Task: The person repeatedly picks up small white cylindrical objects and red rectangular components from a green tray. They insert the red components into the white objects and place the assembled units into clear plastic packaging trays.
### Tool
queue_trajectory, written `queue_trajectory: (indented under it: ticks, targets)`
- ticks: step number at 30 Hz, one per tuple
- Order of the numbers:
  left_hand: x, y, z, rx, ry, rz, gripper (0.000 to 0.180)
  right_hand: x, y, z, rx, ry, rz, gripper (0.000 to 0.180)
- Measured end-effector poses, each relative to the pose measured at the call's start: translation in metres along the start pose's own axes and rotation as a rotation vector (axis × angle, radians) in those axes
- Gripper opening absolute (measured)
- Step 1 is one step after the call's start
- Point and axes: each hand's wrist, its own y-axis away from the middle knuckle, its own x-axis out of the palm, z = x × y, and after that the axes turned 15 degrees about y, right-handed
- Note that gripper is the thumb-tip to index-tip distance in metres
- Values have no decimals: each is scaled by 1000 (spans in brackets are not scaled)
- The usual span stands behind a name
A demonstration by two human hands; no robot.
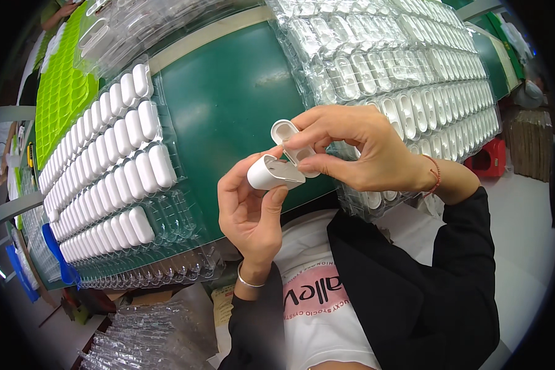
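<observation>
My left hand (250, 217) is closed round a white, rounded earbud case body (266, 176), its open end facing right. Thumb and fingers of my right hand (370, 147) pinch a white oval, hollow case lid (301, 154). The lid is right against the upper edge of the body; whether the two are joined, I cannot tell. On my left lies a clear plastic tray (177, 214) with rows of white, rounded case pieces (122, 137). To my right, under and beyond my right hand, clear trays (302, 80) hold rows of hollow white case pieces (407, 114).
Between the trays shows the green tabletop (228, 86). Stacked clear trays (123, 28) stand at the far left, beside a bright green tray (61, 92). A red box (490, 159) sits beyond the right trays. More clear plastic trays (154, 336) are piled low at the left.
</observation>
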Motion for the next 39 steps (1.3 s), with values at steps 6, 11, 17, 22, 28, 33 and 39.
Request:
queue_trajectory:
  ticks: [6, 11, 17, 22, 28, 33, 39]
  targets:
    - [-1, -2, -1, -27, -17, 10, 42, 1, 0, -2, 2, 10, 19, 27]
    - [-5, -1, 1, -34, 30, -6, 45, -4, -3, -1, 11, 74, 83, 25]
    - [-9, 1, -3, -150, 150, -40, 49, -2, -4, 3, 20, 65, 8, 20]
    - [-11, 2, 0, -181, 213, 0, 50, -2, -3, 1, -81, 164, -37, 21]
    - [-6, -1, -1, -194, 207, -5, 49, 2, 0, -1, -192, 325, -104, 22]
    - [-6, -1, -2, -204, 221, 2, 46, 5, 2, 0, -260, 416, -151, 20]
    - [-4, 0, -2, -174, 227, -6, 46, 9, 5, -1, -302, 496, -188, 14]
